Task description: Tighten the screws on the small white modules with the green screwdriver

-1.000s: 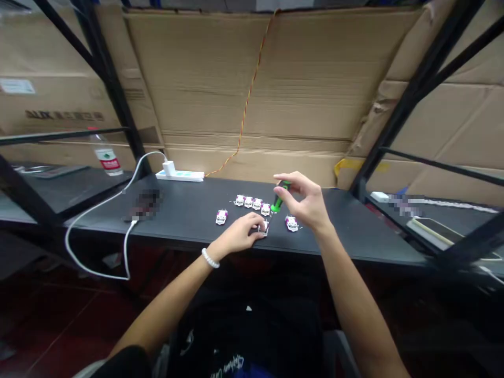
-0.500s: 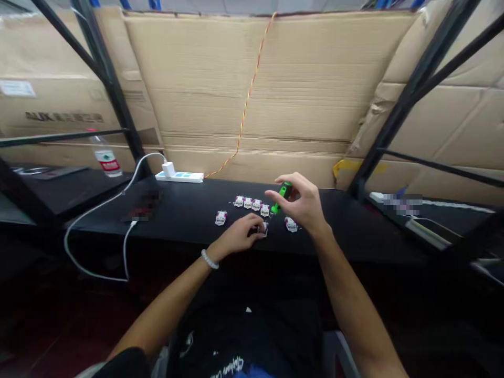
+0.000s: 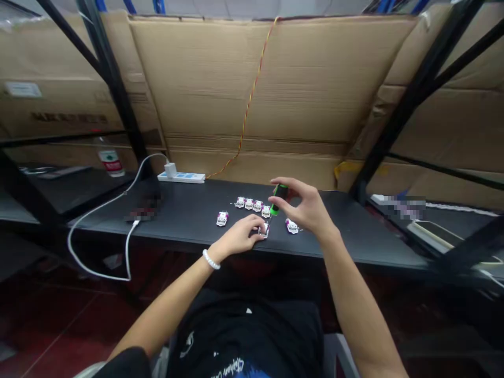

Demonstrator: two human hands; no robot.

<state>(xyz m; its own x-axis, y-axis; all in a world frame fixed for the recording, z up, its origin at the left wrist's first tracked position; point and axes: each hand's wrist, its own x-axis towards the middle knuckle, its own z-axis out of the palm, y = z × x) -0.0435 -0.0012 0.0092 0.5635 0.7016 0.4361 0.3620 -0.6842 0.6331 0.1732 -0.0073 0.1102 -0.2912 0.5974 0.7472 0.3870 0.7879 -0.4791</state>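
Note:
My left hand, with a beaded bracelet on its wrist, pinches a small white part against the black tabletop. In my right hand is a screwdriver with a black and green handle, gripped between thumb and fingers. Its thin shaft slants down to the white part under my left fingers; whether the tip sits in a screw is too small to tell. Several similar white and purple parts stand in a row just behind. One more white part lies to the left, another to the right.
A white power strip with a plugged-in charger stands at the back left. Its white cable loops over the table's front edge. Cardboard walls the back, and black metal posts rise at both sides. A bottle stands far left.
The screwdriver has turned in my right fingers, showing more black than green on its handle, and sits slightly lower and left. My left hand stays on the white part.

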